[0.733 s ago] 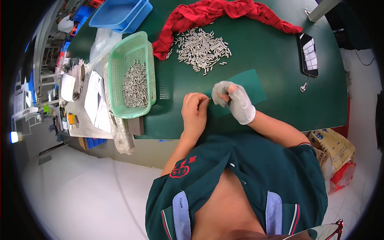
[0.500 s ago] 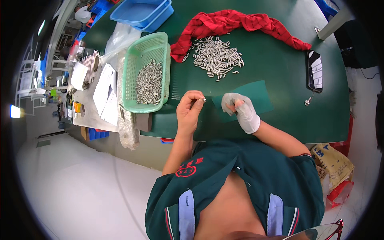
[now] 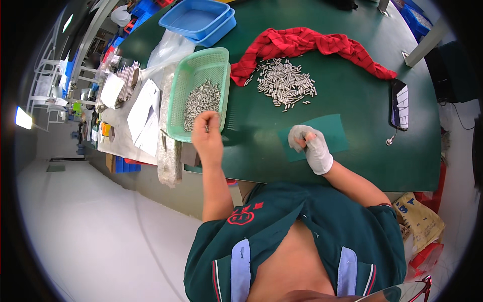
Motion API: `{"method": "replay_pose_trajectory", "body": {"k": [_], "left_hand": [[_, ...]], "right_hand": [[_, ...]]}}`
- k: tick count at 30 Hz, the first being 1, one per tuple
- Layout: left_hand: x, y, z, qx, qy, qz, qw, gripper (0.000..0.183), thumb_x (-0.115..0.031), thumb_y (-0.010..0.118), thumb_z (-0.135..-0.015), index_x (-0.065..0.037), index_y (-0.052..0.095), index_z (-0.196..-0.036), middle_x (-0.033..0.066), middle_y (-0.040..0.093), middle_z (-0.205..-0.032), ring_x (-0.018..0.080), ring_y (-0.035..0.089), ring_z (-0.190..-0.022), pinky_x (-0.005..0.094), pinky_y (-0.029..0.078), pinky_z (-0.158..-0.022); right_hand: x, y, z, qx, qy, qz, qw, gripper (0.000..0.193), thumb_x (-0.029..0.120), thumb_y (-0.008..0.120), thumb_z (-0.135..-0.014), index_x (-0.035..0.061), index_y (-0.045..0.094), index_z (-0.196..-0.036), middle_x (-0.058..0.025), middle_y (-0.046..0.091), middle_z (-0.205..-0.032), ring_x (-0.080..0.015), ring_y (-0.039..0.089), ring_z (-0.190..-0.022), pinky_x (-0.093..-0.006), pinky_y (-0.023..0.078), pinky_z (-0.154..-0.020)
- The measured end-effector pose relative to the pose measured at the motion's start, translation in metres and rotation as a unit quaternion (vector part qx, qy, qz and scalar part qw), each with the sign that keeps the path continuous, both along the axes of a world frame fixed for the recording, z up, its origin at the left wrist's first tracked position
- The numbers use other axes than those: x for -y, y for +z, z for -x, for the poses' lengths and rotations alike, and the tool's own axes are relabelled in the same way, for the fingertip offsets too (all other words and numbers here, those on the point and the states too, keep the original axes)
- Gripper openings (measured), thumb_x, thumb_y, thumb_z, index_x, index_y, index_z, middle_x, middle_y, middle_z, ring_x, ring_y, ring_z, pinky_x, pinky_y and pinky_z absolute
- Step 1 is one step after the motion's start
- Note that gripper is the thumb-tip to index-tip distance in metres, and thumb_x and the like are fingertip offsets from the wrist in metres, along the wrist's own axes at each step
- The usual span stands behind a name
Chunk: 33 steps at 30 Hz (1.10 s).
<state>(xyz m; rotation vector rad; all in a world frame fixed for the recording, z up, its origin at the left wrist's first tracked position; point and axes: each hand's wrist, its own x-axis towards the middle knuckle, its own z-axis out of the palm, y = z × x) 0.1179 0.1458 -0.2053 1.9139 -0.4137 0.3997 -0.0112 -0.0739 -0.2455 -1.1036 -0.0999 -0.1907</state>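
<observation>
My left hand (image 3: 208, 139) is bare and hovers over the near edge of a light green plastic basket (image 3: 225, 75). Its fingers are pinched, and a small silver metal pin shows at them. Many such metal pins (image 3: 202, 99) lie in the basket. My right hand (image 3: 313, 151), in a pale glove with bare fingertips showing, is curled above a thin green sheet (image 3: 332, 130). Whatever its fingers hold is hidden. Beyond the hands, a loose pile of metal pins (image 3: 286, 83) lies on the dark green table (image 3: 256, 151).
A red checked cloth (image 3: 302, 41) curves behind the pile. Blue trays (image 3: 196, 20) stand at the far left, and papers (image 3: 144, 118) lie left of the basket. At the right are a black phone (image 3: 399, 105) and a metal post (image 3: 426, 43).
My left hand has moved left from the table's middle to the basket's near edge. My right hand stays curled over the green sheet. The whole view has shifted slightly.
</observation>
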Motion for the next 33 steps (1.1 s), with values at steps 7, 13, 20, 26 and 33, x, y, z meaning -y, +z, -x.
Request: {"method": "replay_pose_trajectory", "body": {"k": [7, 13, 20, 26, 33], "left_hand": [[0.024, 0.016, -0.018, 0.2, 0.091, -0.277, 0.935, 0.013, -0.004, 0.066, -0.08, -0.003, 0.064, -0.092, 0.011, 0.062, -0.09, 0.0294, 0.057, -0.086, 0.0385, 0.046, -0.076], [0.086, -0.033, 0.001, 0.07, -0.194, -0.212, 0.955, 0.013, -0.004, 0.068, -0.076, -0.004, 0.064, -0.088, 0.0103, 0.062, -0.087, 0.0304, 0.057, -0.085, 0.0392, 0.046, -0.076], [0.104, -0.048, -0.003, 0.056, -0.215, -0.277, 0.935, 0.011, -0.006, 0.068, -0.076, -0.003, 0.063, -0.085, 0.0102, 0.061, -0.085, 0.0306, 0.056, -0.083, 0.0406, 0.045, -0.074], [0.103, -0.051, -0.006, 0.031, -0.235, -0.237, 0.942, 0.009, -0.003, 0.067, -0.077, -0.002, 0.06, -0.083, 0.0084, 0.06, -0.083, 0.0271, 0.055, -0.08, 0.0369, 0.044, -0.071], [0.083, -0.043, 0.001, -0.235, -0.318, 0.092, 0.914, 0.004, 0.0, 0.062, -0.086, 0.0, 0.06, -0.09, 0.0006, 0.054, -0.091, 0.0067, 0.048, -0.079, 0.0201, 0.039, -0.069]], "right_hand": [[0.0, 0.0, 0.001, -0.017, 0.019, 0.038, 0.999, 0.066, 0.069, 0.045, -0.087, 0.0072, 0.037, -0.067, -0.0021, 0.037, -0.065, -0.013, 0.034, -0.061, -0.027, 0.028, -0.058], [0.0, -0.005, 0.004, 0.009, 0.022, 0.064, 0.998, 0.058, 0.06, 0.05, -0.091, 0.0044, 0.047, -0.074, 0.0006, 0.037, -0.067, -0.0096, 0.035, -0.062, -0.0254, 0.031, -0.056], [0.003, 0.001, 0.006, -0.003, 0.033, 0.057, 0.998, 0.054, 0.055, 0.051, -0.092, 0.0035, 0.049, -0.077, -0.0008, 0.042, -0.07, -0.01, 0.04, -0.064, -0.0253, 0.036, -0.057], [0.003, 0.002, 0.006, -0.011, 0.039, 0.054, 0.998, 0.052, 0.054, 0.053, -0.092, 0.0035, 0.05, -0.078, -0.0006, 0.043, -0.072, -0.0095, 0.041, -0.065, -0.0249, 0.037, -0.058], [0.003, 0.003, 0.007, -0.023, 0.04, 0.049, 0.998, 0.054, 0.056, 0.052, -0.092, 0.0039, 0.049, -0.076, 0.0006, 0.041, -0.069, -0.0088, 0.04, -0.065, -0.0242, 0.036, -0.059]]}}
